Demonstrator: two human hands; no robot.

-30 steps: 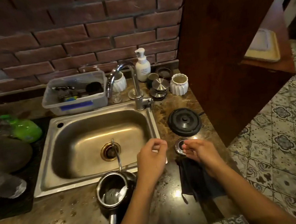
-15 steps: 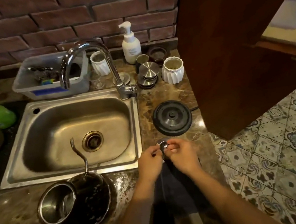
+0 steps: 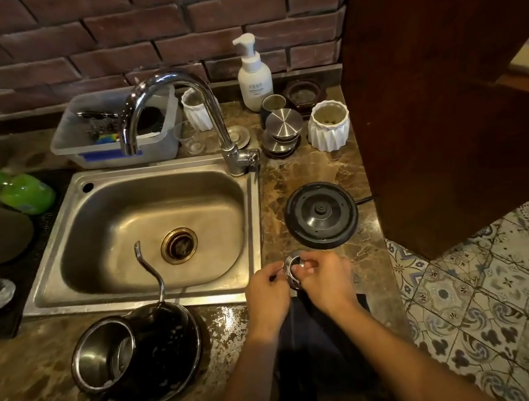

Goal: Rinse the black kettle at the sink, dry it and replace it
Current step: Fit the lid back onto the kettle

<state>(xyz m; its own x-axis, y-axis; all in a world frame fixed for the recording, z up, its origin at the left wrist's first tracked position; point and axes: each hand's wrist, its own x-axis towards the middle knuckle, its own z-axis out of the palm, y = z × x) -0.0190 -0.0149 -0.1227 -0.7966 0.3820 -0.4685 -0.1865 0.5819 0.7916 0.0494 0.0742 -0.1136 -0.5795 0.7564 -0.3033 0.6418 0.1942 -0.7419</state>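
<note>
**At the sink: two hands on a little shiny lid**

On the brown stone counter (image 3: 313, 165) I see the big things first. A red brick wall (image 3: 132, 30) runs along the back, and a dark wood panel (image 3: 443, 68) stands tall on the right. The steel sink (image 3: 143, 233) sits in the middle of the counter. Its basin has nothing in it but the round drain. The bent tap (image 3: 172, 111) curves over the back of the sink.

The black kettle (image 3: 148, 354) is on the counter just in front of the sink, near the left. It lies tipped over, so I can look into its shiny open mouth. Its thin spout pokes up over the sink edge, and its handle points toward me. Water drops sit on it, and the counter beside it looks wet.

The round black kettle base (image 3: 321, 215) rests to the right of the sink, with its cord going off toward the wood panel. A dark cloth (image 3: 322, 336) lies on the counter under my arms.

My left hand (image 3: 267, 295) and my right hand (image 3: 328, 283) are close together just in front of the base. Both pinch a small round metal lid (image 3: 293, 266) with their fingertips, one hand on each side. The fingers are curled in tight around it.

At the back stand a clear plastic tub (image 3: 118, 137), a white soap pump bottle (image 3: 253, 73) and a white ridged cup (image 3: 329, 126).
</note>
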